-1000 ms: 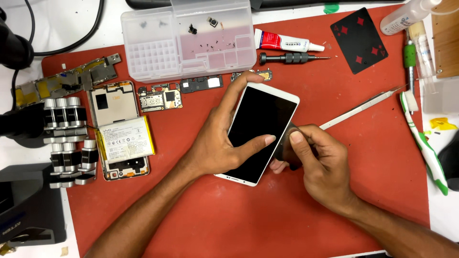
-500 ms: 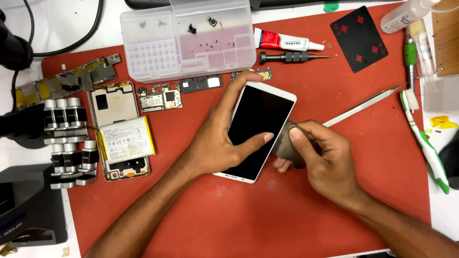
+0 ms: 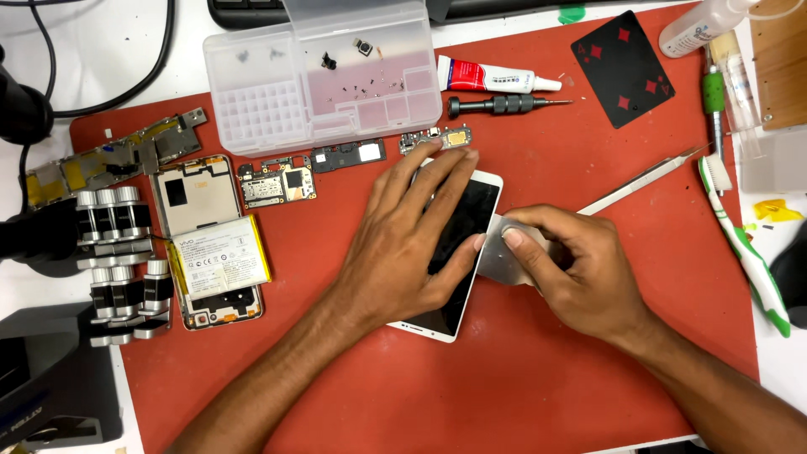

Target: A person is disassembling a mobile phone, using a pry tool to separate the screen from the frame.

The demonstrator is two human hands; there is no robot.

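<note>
Two hands on white phone (image 3: 458, 252), mid red mat (image 3: 538, 370). Left hand (image 3: 412, 240) lies flat across screen, pinning it, not clenched. Right hand (image 3: 580, 273) pinches thin metal pry sheet (image 3: 504, 256) against phone's right edge. Looks like screen-separation step. Next move probably needs shallow angle, gentle slide along seam, glass cracks easy.

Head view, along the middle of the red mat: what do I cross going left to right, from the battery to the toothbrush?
Battery → left hand flat on the white phone → thin metal blade → right hand → tweezers → green and white toothbrush.
</note>
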